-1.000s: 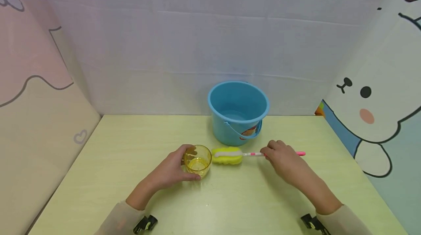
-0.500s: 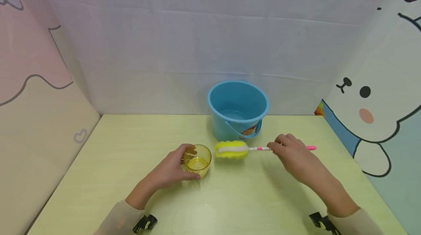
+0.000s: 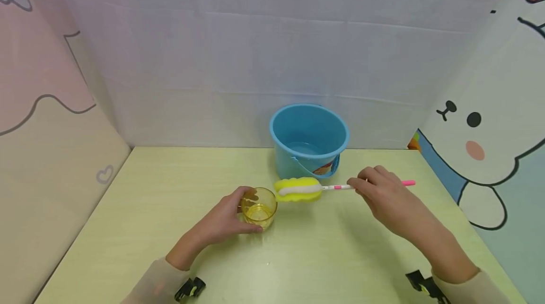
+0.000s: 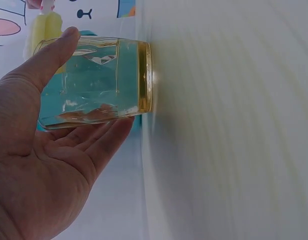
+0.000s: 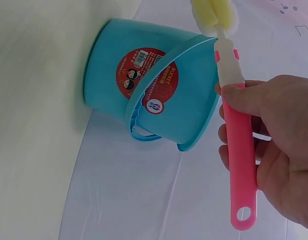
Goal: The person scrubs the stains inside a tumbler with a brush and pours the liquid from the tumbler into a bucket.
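Note:
My left hand (image 3: pixel 222 221) holds an amber-tinted clear glass (image 3: pixel 259 212), fingers and thumb around its sides. In the left wrist view the glass (image 4: pixel 101 82) stands upright with its base at the tabletop. My right hand (image 3: pixel 387 202) grips a sponge cup brush (image 3: pixel 299 189) by its pink handle (image 5: pixel 239 145), the thumb pressing near the white collar. Held level above the table, the brush has its yellow and white sponge head pointing left, near the glass rim. Whether head and rim touch cannot be told.
A light blue bucket (image 3: pixel 308 162) with a red label stands behind the brush, its handle hanging down at the front. White cloth (image 3: pixel 272 58) closes off the back of the pale wooden table (image 3: pixel 179 167), and cartoon-printed panels (image 3: pixel 472 152) flank it.
The brush has risen off the table, with my right hand shifting right and farther back. My left hand and the glass have barely moved, only slightly right.

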{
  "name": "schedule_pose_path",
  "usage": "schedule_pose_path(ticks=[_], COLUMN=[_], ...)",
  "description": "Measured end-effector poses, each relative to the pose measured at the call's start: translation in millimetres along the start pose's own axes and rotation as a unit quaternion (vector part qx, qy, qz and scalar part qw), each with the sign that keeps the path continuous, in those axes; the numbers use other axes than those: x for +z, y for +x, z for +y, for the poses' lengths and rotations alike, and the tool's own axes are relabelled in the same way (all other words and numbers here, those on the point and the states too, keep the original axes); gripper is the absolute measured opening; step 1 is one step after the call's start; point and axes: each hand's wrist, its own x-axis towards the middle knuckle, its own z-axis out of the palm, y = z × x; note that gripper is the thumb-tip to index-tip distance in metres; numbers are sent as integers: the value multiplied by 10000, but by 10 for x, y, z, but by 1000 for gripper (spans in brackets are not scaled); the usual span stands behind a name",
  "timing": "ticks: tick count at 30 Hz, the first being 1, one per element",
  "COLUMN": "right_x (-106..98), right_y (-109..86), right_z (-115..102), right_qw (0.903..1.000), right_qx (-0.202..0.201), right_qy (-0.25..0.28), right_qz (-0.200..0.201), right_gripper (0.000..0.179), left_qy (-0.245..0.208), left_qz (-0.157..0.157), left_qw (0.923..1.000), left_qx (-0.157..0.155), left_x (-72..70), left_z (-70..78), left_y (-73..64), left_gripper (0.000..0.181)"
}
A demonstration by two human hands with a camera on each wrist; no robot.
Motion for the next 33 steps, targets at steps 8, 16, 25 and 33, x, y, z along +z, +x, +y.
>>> schedule_pose_path(ticks=[8, 16, 25, 33], right_x=[-87, -181, -265, -338], right_y=[88, 201, 309, 382], right_z=[1, -52, -104, -142], right_qw=[9990, 9975, 9932, 9844], right_qx=[-365, -590, -912, -1419], right_qy=[-214, -392, -715, -1027], right_qz=[105, 78, 47, 138], right_gripper=[44, 45, 44, 45], left_qy=[18, -139, -268, -185], left_qz=[-67, -196, -346, -443], left_qw=[9999, 9994, 9982, 9977], left_qx=[125, 258, 419, 487], left_x=[35, 91, 155, 232], left_z=[18, 51, 104, 132], left_y=[11, 28, 30, 36], left_gripper=[93, 93, 94, 94])
